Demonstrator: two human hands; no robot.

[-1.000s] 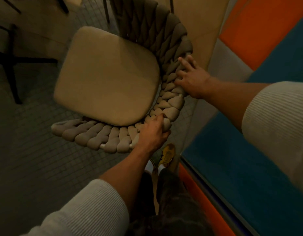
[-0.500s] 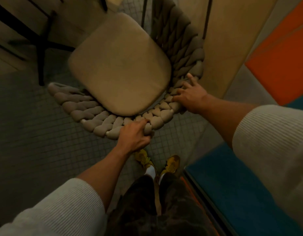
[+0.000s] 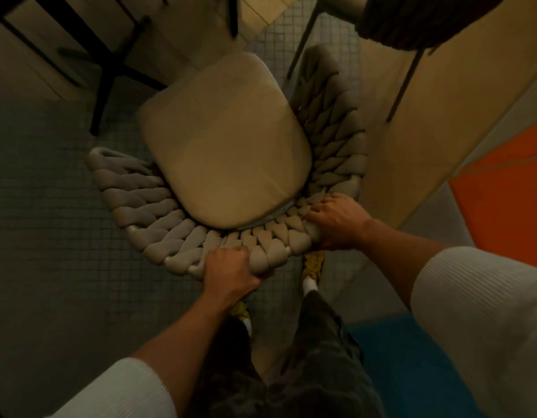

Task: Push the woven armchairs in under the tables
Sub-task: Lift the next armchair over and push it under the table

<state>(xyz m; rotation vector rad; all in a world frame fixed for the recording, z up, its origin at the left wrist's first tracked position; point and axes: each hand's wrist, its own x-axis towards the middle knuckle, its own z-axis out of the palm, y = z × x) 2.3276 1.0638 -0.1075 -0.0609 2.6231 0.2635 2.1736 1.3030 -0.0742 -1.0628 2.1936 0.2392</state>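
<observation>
Head view: the woven armchair (image 3: 158, 218) sits centre frame on the tiled floor (image 3: 50, 251), its right arm just beside a pale surface (image 3: 436, 122). The left hand (image 3: 231, 274) has its fingers wrapped round the back rim, and the right hand (image 3: 336, 221) hooks its fingers over the braid nearby. Risk, I'd say: a crooked shove snags that arm on the surface edge, or a leg catches a grout line. Chunky soft grey rope braid, smooth rounded tan cushion (image 3: 225, 146).

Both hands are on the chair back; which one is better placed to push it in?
Probably left. The left hand grips the beige woven armchair mid-rim, straight behind the tan seat cushion; the right hand holds its side corner.
</observation>
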